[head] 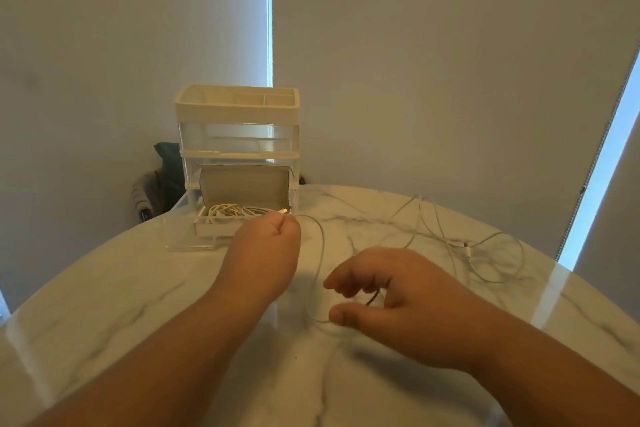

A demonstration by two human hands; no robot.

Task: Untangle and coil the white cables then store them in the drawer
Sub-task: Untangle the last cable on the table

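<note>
One thin white cable (323, 239), slack | left hand (266, 243) fingers clamp it | right hand (391, 291) fingers curl round it

Your table (104, 305) is shiny, smooth stone with grey veins. At 12 o'clock the drawer unit (237, 135) is see-through plastic with a dull, creamy plastic top. The open box (244, 184) in it looks like matt card. The cables (467, 250) at 2 o'clock look smooth.

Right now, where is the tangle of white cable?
Head view: the tangle sprawls on the marble table's right side, beyond the right hand, right of the open drawer.
</note>
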